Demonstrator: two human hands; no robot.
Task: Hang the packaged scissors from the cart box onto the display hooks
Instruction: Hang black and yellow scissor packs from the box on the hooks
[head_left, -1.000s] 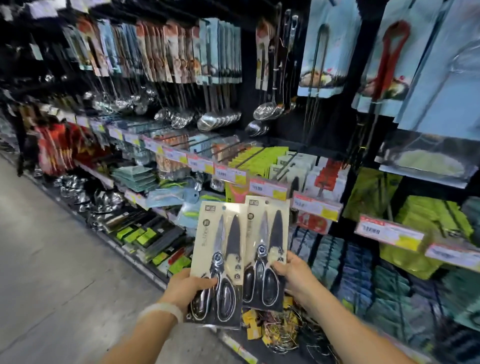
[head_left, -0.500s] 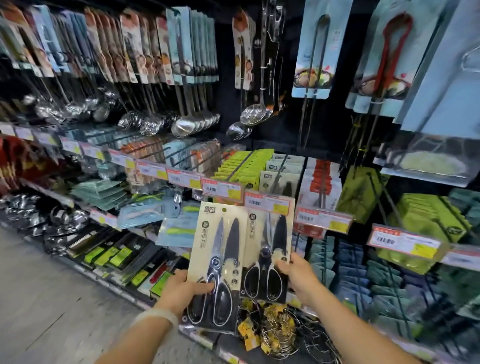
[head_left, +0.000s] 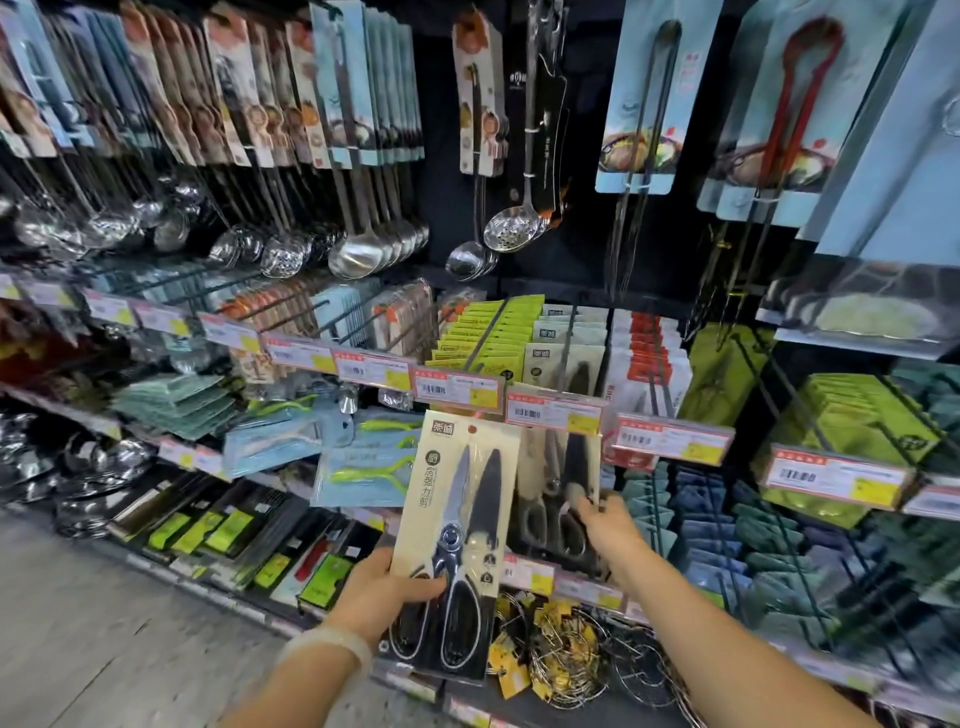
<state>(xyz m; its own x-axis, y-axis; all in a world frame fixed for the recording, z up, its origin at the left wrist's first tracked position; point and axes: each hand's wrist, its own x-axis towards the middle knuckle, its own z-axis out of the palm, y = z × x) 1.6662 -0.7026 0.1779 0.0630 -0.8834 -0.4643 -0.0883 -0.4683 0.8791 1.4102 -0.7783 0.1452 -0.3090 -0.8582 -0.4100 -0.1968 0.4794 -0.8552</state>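
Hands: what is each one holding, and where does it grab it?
Left hand grips a scissors pack at its lower left edge, thumb on the front. Right hand pinches a second pack at its lower right, under a price tag.

One cream-carded scissors pack (head_left: 457, 540) stands upright; another (head_left: 558, 493) sits behind the price tags.

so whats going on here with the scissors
A person is stocking a shop display of kitchen tools. The left hand grips one scissors pack by its lower part, upright in front of the shelves. The right hand pinches a second scissors pack up against the display, just under a price tag, where matching packs hang on a hook. Whether it is on the hook yet cannot be seen.
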